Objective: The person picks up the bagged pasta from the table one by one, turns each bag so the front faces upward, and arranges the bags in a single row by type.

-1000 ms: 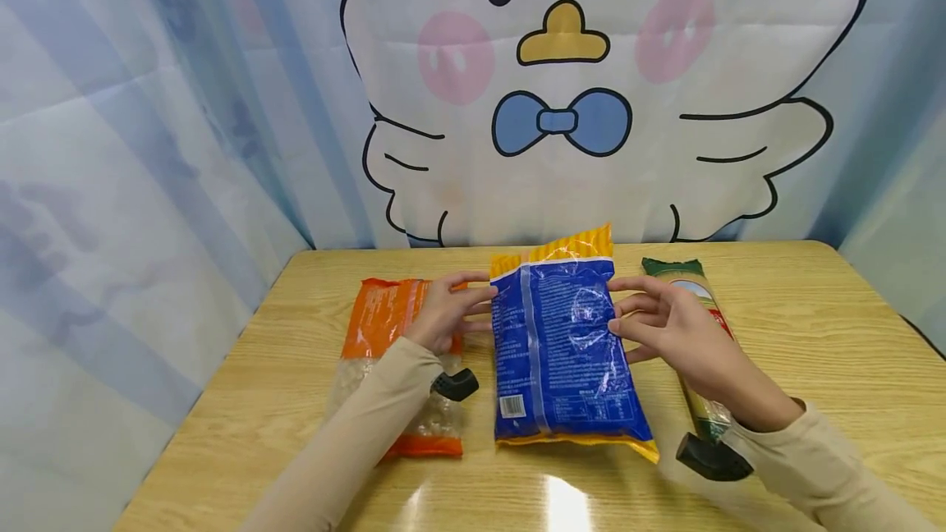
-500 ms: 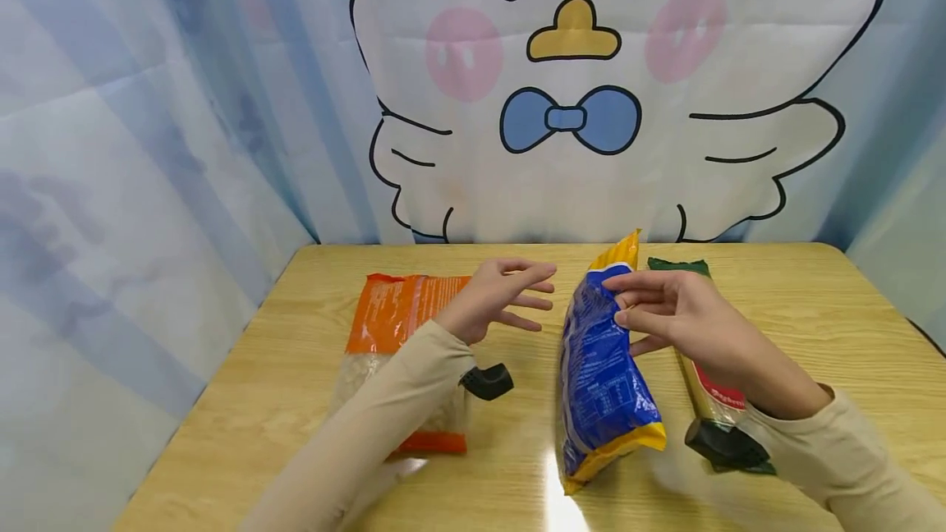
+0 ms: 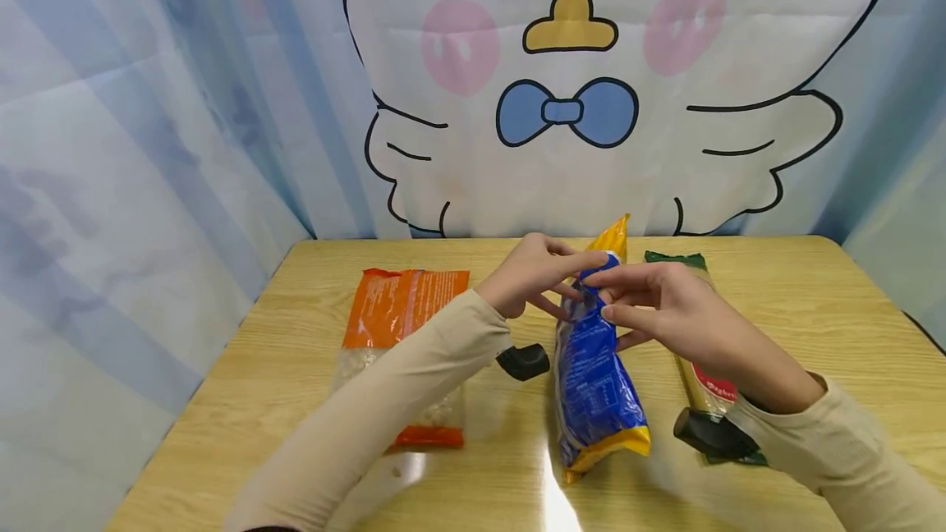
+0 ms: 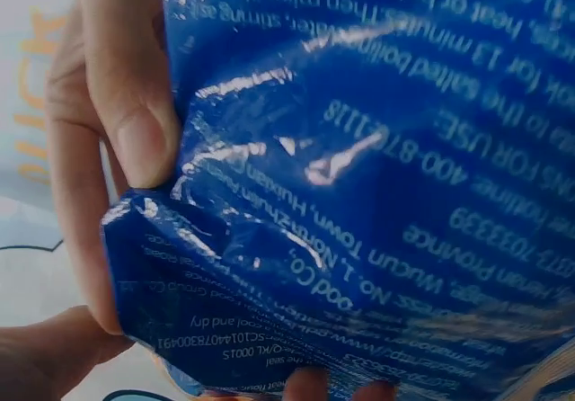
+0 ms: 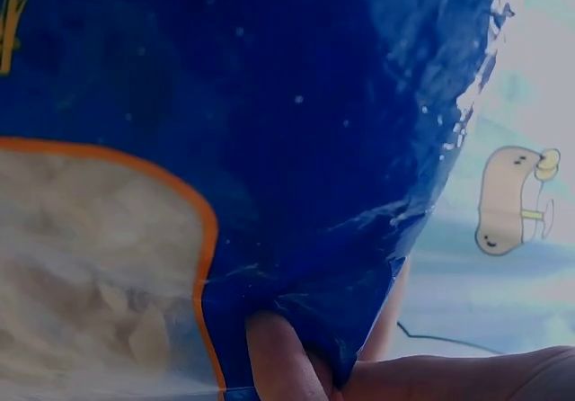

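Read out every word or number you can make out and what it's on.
Crinkled blue plastic bag:
"FOR USE:"
"salted boiling"
"13 minutes. Then mix with"
"Wucun Town"
"Province"
"cool and dry"
"7033339"
Rest: small, cut off or glare-struck.
Long golden plastic packet: "Spaghe", partly hidden.
Orange and clear plastic bag: too small.
Pale fabric curtain: yellow letters, blurred.

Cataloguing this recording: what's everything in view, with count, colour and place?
table: 1, light wood, lower view
curtain: at least 1, white-blue, cartoon-printed, behind the table
orange bag: 1, orange and clear, table's left
spaghetti pack: 1, green, red and clear, table's right
blue bag: 1, blue and yellow, between those two
left hand: 1, bare, at the blue bag's upper part
right hand: 1, bare, pinching the blue bag's edge
sleeves: 2, beige, one each side
wrist cameras: 2, black, near the sleeve ends
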The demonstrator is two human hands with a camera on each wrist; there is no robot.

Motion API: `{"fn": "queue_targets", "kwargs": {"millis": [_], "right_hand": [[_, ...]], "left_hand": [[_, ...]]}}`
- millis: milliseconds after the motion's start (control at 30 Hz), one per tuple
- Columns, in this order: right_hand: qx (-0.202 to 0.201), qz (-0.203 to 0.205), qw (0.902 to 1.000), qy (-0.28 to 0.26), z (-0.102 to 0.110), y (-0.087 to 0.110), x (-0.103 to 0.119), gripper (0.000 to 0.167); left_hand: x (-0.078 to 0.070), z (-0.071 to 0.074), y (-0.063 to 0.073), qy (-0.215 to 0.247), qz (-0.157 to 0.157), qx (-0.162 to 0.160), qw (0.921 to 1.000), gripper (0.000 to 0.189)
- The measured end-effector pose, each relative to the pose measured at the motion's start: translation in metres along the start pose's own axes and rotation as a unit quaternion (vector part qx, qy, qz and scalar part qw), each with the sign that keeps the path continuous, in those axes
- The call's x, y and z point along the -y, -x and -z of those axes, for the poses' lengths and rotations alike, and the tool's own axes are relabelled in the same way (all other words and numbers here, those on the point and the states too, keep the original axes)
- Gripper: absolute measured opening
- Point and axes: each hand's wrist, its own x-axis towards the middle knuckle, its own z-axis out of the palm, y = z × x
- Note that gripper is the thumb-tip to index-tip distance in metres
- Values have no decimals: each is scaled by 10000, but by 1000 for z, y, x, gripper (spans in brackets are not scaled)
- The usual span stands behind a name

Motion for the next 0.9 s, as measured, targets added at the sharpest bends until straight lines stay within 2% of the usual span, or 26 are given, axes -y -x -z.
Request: {"fn": "queue_targets", "kwargs": {"millis": [233, 333, 500, 700, 900], "right_hand": [[130, 104, 9999, -21, -6, -3, -2, 38], [96, 180, 9998, -87, -9, -4, -1, 34], [-42, 218, 9996, -182, -14, -1, -1, 28], [-237, 351, 9990, -166, -12, 8, -1, 35], [-535, 272, 9978, -296, 2, 9, -17, 39]], "left_hand": [[-6, -6, -5, -557, -40, -293, 9980, 29], [-8, -10, -5, -759, -204, -392, 9961, 24], [-9, -13, -2, -582, -584, -377, 9959, 14], [-12, -5, 3, -60, -803, -164, 9966, 8], [-25, 4, 15, -131, -1181, -156, 9928, 7]]}}
